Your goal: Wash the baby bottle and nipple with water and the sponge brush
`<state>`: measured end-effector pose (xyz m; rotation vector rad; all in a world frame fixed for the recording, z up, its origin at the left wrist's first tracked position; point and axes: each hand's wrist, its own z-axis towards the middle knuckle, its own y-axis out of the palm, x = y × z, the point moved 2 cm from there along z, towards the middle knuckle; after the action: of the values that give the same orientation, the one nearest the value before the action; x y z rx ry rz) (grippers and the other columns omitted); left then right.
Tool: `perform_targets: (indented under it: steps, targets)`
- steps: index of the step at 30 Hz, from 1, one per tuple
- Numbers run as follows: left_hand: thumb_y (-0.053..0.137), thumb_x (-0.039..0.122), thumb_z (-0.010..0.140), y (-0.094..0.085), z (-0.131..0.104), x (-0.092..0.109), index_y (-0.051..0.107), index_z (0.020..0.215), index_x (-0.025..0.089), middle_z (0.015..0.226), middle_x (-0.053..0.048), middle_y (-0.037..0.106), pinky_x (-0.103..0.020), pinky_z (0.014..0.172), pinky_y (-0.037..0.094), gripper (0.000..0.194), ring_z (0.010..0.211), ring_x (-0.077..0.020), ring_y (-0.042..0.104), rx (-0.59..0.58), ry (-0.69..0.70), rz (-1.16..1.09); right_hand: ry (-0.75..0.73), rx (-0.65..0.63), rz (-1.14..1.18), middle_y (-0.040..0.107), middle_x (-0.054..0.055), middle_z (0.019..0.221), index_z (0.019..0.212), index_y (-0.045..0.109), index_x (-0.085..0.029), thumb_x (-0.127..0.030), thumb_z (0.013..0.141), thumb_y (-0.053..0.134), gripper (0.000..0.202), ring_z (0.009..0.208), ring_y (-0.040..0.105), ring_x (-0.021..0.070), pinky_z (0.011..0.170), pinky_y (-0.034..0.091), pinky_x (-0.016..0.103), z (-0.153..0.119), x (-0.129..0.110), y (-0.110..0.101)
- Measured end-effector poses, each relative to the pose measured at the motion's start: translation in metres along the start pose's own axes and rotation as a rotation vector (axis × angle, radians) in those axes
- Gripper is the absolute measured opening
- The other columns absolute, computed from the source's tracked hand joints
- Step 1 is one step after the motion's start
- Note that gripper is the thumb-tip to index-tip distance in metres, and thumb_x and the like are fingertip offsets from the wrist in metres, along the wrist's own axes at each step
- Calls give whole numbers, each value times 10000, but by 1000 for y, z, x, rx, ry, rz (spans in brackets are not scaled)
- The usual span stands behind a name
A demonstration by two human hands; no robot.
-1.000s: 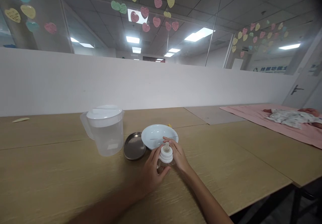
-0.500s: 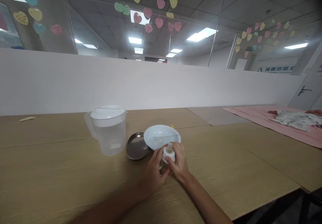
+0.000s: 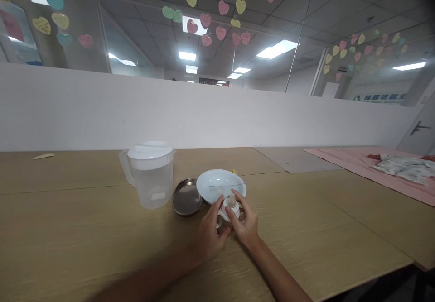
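Since a second earlier, my right hand (image 3: pixel 249 227) had brought its thumb to the front of the bottle (image 3: pixel 231 203), clasped also by my left hand (image 3: pixel 208 236), near the bowl (image 3: pixel 208 183), well inside the tabletop's (image 3: pixel 84 229) far edge.

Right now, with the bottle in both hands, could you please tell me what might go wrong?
The right hand's fingers are close to the teat, so they might smear it. The left hand holds the bottle from one side; if that grip loosened, it could slip. The bowl sits just beyond the hands and could be knocked towards the metal dish.
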<state>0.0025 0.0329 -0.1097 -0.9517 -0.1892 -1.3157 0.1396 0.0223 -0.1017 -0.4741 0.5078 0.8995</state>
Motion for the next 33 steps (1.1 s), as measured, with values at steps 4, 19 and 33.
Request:
perform_targets:
  steps: [4, 19, 33]
  targets:
    - [569, 250, 824, 0, -1, 1, 225, 1432, 202, 1404, -145, 438, -434, 1021, 421, 700, 1267, -255, 454, -13, 13, -13, -5, -96, 87, 641, 118, 1118, 1168, 575, -189, -338, 852, 533, 352, 993, 620, 248, 814, 524, 382, 2, 2, -2]
    - [571, 226, 820, 1, 1, 3, 267, 1394, 248, 1365, -117, 439, -434, 1033, 396, 651, 1253, -245, 439, -30, 38, -44, 16, 73, 23, 619, 103, 1140, 1184, 552, -197, -318, 894, 389, 354, 1065, 559, 244, 918, 436, 435, 10, 12, -9]
    - [584, 195, 803, -1, 2, 4, 269, 1397, 238, 1377, -113, 427, -404, 1047, 371, 674, 1272, -254, 418, -35, 41, -64, -3, 136, 70, 566, 105, 1135, 1241, 425, -190, -239, 821, 423, 423, 996, 546, 223, 901, 441, 422, 7, 14, -7]
